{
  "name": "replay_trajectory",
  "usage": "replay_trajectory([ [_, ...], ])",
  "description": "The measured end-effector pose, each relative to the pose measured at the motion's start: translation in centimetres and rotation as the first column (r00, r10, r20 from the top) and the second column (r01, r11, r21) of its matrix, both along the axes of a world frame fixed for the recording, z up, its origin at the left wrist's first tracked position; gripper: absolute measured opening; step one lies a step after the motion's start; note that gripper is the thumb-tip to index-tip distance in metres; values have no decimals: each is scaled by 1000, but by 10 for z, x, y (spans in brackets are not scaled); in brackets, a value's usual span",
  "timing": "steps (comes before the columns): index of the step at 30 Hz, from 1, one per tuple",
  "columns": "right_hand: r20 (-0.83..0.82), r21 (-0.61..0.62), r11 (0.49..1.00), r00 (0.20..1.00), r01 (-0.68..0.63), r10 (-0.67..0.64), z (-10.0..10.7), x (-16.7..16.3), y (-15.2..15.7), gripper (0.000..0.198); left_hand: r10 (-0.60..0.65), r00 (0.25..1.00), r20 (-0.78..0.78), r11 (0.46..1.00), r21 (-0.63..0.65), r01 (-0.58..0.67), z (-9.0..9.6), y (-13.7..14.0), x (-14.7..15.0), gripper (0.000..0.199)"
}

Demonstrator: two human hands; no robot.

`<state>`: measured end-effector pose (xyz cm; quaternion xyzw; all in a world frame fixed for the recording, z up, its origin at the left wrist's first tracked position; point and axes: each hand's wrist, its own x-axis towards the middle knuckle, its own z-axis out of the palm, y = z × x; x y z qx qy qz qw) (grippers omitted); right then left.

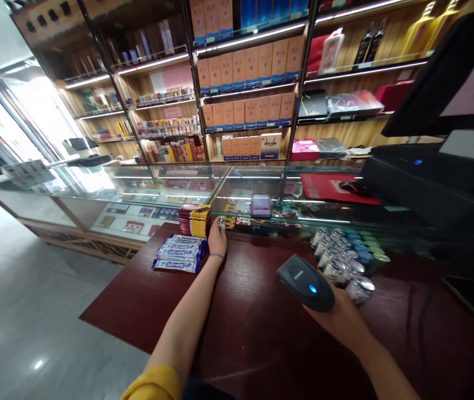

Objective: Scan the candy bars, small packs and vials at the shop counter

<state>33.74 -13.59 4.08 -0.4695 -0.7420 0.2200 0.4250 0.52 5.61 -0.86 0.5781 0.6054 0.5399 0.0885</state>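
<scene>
My right hand (339, 314) is wrapped round a dark barcode scanner (305, 282) with a blue light on top, held above the brown counter. My left hand (217, 240) reaches forward, its fingers closed round a small silver-topped jar (221, 222), mostly hidden by the hand. Just left of that hand stands a stack of red and yellow packets (194, 220). Nearer me lie several blue and white packets (179, 254) in an overlapping row. Beside my right hand stand several clear jars with silver lids (337, 264), with blue and green tubs (364, 244) behind them.
A dark brown counter top (249, 311) spans the front. Glass display cases (170, 186) run behind it. A red mat (324, 188) bears a black mouse (353, 188). A monitor (449, 72) rises at right above a black machine (407, 178). Stocked shelves (247, 83) line the wall.
</scene>
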Motion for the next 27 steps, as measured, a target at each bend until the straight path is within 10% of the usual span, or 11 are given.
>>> replay_trajectory([
  [17, -66, 38, 994, 993, 102, -99, -7, 8, 15, 41, -10, 990, -141, 996, 88, 23, 4, -29, 9, 66],
  [27, -380, -18, 925, 853, 380, -358, 48, 52, -4, 22, -123, 986, -112, 967, 208, 144, 19, -83, 88, 54],
])
